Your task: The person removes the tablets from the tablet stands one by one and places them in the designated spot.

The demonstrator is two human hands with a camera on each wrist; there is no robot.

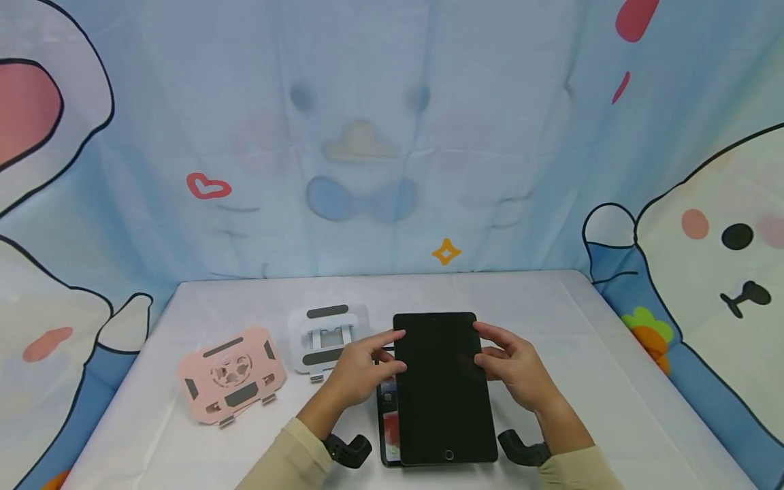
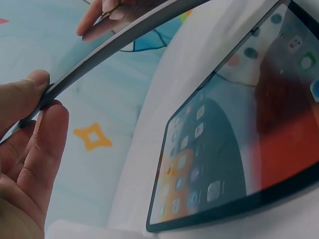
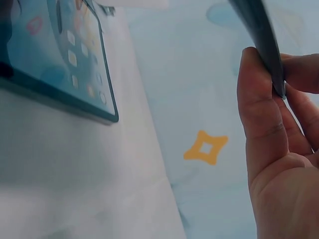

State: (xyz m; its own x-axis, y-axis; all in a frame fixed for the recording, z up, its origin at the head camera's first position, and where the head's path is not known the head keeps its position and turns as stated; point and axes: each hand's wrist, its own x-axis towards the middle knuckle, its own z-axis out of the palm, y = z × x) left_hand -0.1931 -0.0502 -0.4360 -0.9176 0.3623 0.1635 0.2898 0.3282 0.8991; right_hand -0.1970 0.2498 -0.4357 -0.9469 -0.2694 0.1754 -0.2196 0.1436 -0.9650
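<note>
A black tablet [image 1: 444, 395] with a dark screen and a round home button is held up between both hands. My left hand [image 1: 361, 367] pinches its left edge between thumb and fingers, while my right hand [image 1: 517, 367] pinches the right edge, both toward the far end. Beneath it a second tablet [image 1: 390, 422] lies on the table, its screen lit with app icons, mostly covered in the head view. Both wrist views show a gap between the raised tablet [image 2: 114, 47] and the lit tablet [image 2: 219, 149].
Left on the white-covered table [image 1: 147, 442] lies a pink folding stand [image 1: 257, 367] with grey pads. A white and grey stand [image 1: 327, 313] lies behind my left hand. A blue cartoon curtain [image 1: 520, 224] hangs at the back.
</note>
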